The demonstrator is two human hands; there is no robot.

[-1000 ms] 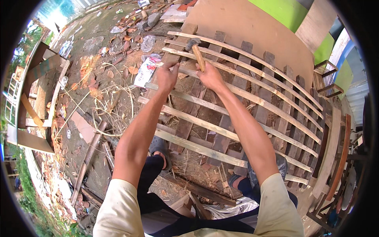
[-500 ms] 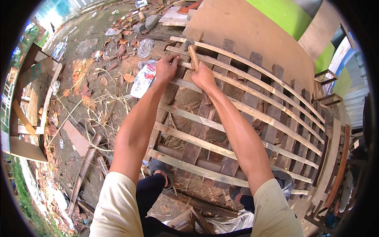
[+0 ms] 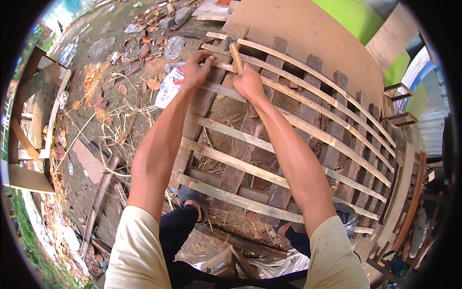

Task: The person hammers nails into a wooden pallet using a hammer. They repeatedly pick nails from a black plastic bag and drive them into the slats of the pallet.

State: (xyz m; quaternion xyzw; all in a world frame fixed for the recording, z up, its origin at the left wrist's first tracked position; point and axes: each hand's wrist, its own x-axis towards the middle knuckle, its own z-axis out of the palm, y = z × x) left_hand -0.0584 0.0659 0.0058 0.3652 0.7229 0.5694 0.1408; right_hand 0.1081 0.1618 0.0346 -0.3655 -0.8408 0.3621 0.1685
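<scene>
Metal hammer head [image 3: 231, 43], wooden handle [image 3: 236, 58]; matt wooden slats [image 3: 231, 197].

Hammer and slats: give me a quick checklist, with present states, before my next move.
1. Hammer gripped by its handle in the right hand: ok.
2. Left hand apart from the hammer head: ok, though close.
3. Anything pinched in the left fingertips: cannot tell, too small to see.
4. Pale slats lying across the dark beams: ok.
5. Space beside the left shoe free of scrap: not ok, a dark plank lies near it.
</scene>
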